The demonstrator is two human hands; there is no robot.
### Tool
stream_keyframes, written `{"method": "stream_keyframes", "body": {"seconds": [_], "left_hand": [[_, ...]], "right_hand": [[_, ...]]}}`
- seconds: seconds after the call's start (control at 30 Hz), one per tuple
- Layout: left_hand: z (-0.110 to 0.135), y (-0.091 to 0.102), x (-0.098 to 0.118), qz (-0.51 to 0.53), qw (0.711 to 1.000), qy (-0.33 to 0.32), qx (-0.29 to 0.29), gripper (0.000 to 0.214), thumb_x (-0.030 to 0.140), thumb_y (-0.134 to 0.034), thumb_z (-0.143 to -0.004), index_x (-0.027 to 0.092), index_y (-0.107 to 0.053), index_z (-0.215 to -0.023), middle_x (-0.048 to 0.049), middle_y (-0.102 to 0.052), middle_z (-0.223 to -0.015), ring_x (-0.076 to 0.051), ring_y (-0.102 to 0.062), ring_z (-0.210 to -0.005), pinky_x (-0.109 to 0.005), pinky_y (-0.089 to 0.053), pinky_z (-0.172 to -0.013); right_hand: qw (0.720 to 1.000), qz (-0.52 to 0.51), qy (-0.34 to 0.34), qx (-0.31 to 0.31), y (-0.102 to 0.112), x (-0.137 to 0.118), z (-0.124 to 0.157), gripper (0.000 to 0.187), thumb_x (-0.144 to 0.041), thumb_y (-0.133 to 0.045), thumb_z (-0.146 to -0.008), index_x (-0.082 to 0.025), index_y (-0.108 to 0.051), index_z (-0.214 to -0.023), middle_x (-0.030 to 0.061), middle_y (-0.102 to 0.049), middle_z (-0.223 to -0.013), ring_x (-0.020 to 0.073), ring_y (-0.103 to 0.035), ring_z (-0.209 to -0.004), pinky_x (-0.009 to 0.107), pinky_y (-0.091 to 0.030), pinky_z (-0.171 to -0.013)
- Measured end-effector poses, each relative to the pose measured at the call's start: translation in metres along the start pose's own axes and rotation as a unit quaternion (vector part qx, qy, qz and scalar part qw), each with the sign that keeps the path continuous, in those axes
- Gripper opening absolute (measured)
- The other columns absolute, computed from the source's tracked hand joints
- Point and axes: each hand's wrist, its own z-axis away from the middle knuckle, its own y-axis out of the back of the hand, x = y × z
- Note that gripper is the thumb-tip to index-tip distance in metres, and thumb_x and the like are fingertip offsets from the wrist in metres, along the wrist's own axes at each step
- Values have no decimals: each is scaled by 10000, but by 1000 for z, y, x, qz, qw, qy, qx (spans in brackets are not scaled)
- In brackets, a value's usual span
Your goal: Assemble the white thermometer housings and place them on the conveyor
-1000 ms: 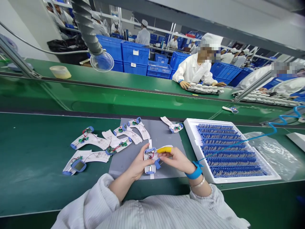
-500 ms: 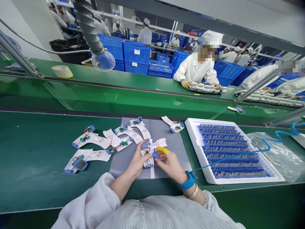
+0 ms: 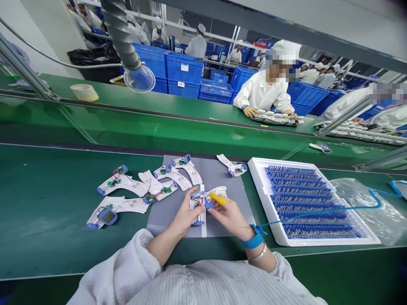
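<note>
My left hand (image 3: 185,215) grips a white plastic half-shell (image 3: 199,204) with red wires and blue ends, held over a grey mat (image 3: 212,180). My right hand (image 3: 231,216), with a yellow finger cot on the forefinger and a blue wrist strap (image 3: 252,240), pinches a small blue part (image 3: 208,205) against that shell. Several similar white shells with green circuit boards (image 3: 144,190) lie to the left on the green bench.
A white tray of blue parts (image 3: 302,201) stands at the right, beside a clear plastic bag (image 3: 365,203). A blue coiled cord (image 3: 343,207) runs over the tray. A conveyor belt (image 3: 178,131) lies beyond. Workers in white sit opposite; a tape roll (image 3: 83,92) rests far left.
My right hand has drawn in toward the left hand, bringing the blue part onto the shell. The coiled cord has sagged lower across the tray.
</note>
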Motion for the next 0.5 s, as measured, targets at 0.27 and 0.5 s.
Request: {"method": "stream_keyframes", "body": {"seconds": [0.27,0.5], "left_hand": [[0,-3,2,3,1000,17,16,672,171,-666,-604,241,-371,-1204,-11,-604,-945,-107,-554,-735,-232,-417,-723],[0,-3,2,8,999,21,26,658,167,-659,-588,235,-390,-1185,-14,-616,-926,-120,-565,-737,-238,-424,-702]], "right_hand": [[984,153,66,-67,10,-6,-3,253,-248,-493,-842,-188,-553,-1080,45,-512,-865,125,-508,-664,262,-466,-617],[968,222,99,-57,7,1,-4,223,-256,-483,-852,-165,-567,-1039,74,-515,-939,169,-527,-790,297,-472,-695]]}}
